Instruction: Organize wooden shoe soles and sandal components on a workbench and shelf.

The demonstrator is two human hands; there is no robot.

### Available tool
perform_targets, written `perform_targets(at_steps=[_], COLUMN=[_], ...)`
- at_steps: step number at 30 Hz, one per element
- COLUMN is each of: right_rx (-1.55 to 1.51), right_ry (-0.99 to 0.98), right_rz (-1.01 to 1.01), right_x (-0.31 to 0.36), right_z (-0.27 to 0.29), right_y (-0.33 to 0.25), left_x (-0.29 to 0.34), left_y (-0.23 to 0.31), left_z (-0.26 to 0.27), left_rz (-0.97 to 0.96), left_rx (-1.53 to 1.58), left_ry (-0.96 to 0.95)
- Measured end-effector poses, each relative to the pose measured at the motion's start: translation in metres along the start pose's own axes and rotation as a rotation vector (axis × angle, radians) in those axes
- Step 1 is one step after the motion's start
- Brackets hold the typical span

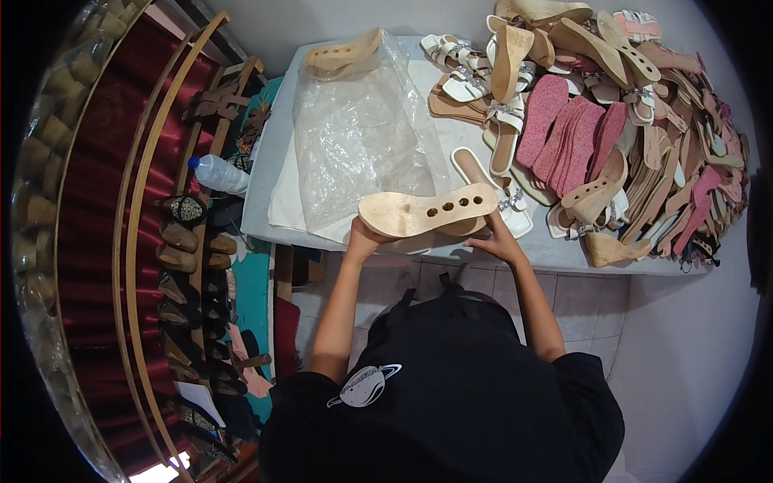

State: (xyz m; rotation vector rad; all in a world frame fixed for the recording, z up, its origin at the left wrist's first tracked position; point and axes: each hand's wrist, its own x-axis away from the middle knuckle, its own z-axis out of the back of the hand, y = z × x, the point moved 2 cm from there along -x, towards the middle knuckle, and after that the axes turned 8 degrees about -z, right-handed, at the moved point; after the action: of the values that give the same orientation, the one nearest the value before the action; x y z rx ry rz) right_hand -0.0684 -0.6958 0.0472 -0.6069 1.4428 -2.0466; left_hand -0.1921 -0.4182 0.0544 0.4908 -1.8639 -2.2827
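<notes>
Just above the table's near edge I hold a pale wooden shoe sole [403, 215] with a row of several dark round holes toward its right end. My left hand [367, 240] is closed on its left end from below, with most fingers hidden behind the wood. At the right end my right hand [501, 243] grips it, thumb low and fingers partly behind. Part of another wooden piece [463, 229] shows beneath it, close to my right thumb. A white sandal [515, 217] with a jewelled strap lies just beyond my right hand.
On the table [266, 197], a clear plastic bag [362, 145] holds a wooden sole [342, 55]. Pink insoles [568, 149], sandals and wooden soles pile up at right. At left stand a water bottle [219, 175] and a wooden rack [133, 241] beside several shoes.
</notes>
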Motion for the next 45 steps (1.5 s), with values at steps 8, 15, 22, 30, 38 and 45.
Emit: perform_targets(at_steps=[8, 15, 22, 30, 38, 45], right_rx=[-0.089, 0.067, 0.122, 0.078, -0.057, -0.085], right_ry=[0.062, 0.042, 0.024, -0.053, -0.027, 0.032], right_rz=[-0.011, -0.043, 0.026, -0.019, -0.13, -0.064], right_x=[0.003, 0.002, 0.015, 0.025, 0.027, 0.026], right_z=[-0.011, -0.011, -0.012, -0.02, -0.043, -0.042], right_y=[-0.003, -0.018, -0.037, -0.042, -0.042, -0.033], left_x=[0.006, 0.01, 0.027, 0.054, 0.052, 0.031], left_y=[0.017, 0.019, 0.015, 0.008, 0.008, 0.059], left_z=[0.006, 0.014, 0.015, 0.014, 0.037, 0.062], left_rz=[-0.026, -0.044, -0.04, -0.063, -0.051, -0.174], left_rx=[-0.005, 0.024, 0.051, 0.031, -0.154, -0.288], left_ry=[0.027, -0.005, -0.016, -0.018, -0.068, -0.181])
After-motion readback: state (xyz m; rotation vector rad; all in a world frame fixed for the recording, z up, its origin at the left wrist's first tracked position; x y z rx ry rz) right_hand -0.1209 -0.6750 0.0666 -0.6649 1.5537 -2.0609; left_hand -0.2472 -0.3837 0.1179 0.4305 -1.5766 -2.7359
